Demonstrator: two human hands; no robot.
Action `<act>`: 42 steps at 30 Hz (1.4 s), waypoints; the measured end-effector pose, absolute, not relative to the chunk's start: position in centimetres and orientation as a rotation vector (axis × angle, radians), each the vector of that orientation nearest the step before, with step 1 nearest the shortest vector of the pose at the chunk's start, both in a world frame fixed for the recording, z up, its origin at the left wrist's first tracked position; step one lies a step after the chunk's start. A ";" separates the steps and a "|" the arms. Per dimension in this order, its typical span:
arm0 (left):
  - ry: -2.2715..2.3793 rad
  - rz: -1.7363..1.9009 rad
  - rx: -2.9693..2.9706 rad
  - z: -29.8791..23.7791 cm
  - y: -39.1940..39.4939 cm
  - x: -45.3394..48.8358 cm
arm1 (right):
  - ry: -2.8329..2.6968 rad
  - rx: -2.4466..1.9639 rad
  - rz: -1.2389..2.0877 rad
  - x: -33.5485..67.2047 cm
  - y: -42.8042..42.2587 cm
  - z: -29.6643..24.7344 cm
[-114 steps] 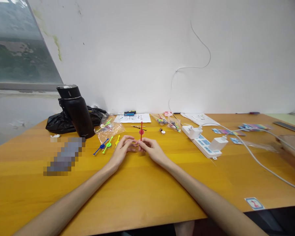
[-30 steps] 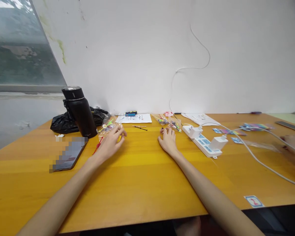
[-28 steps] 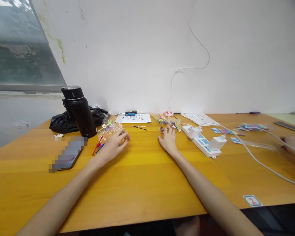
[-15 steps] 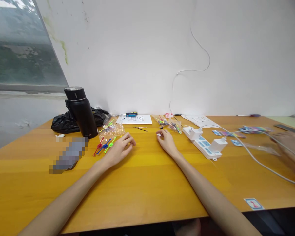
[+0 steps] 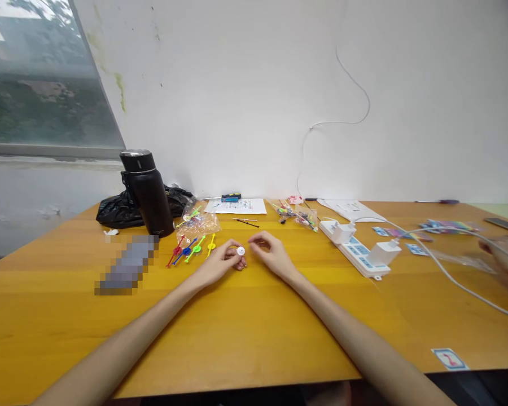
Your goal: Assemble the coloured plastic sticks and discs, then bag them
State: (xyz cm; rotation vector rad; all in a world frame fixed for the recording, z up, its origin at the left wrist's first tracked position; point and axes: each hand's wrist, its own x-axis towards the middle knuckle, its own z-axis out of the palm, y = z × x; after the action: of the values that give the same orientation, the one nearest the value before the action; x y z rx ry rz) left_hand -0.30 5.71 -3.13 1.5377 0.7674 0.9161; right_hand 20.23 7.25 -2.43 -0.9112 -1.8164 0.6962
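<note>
Yellow wooden tabletop (image 5: 254,338) carries a black flask (image 5: 149,194) by its far left edge; at mid-tabletop the left hand (image 5: 219,265) pinches a small white disc (image 5: 240,251), and the right hand (image 5: 271,257) curls just beside it, its grip unclear

A plain workroom: a wooden table (image 5: 245,332) against a bare wall, power strip (image 5: 358,254) and small parts.

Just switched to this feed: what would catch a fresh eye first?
At centre, the left hand pinches a small white disc, the right hand curled just beside it. Left of them lies a row of bright plastic pointers, red, blue, green and yellow, near a tall black flask. A white power strip sits to the right.
</note>
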 end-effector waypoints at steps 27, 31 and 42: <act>0.790 0.975 1.094 -2.2 6.2 -0.6 | -1.335 -1.157 0.691 22.4 15.9 -3.6; 0.801 0.992 1.088 -1.9 6.0 -0.4 | -1.330 -1.105 0.803 21.4 11.2 -3.8; 0.783 1.035 1.115 -2.5 6.1 -0.5 | -1.451 -1.068 1.020 19.3 6.2 -3.1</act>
State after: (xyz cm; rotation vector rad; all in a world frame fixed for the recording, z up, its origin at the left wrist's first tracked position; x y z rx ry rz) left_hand -0.47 6.11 -2.46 1.1154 0.7827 1.0352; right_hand 19.28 6.15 -3.07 -1.0675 -1.4506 1.0201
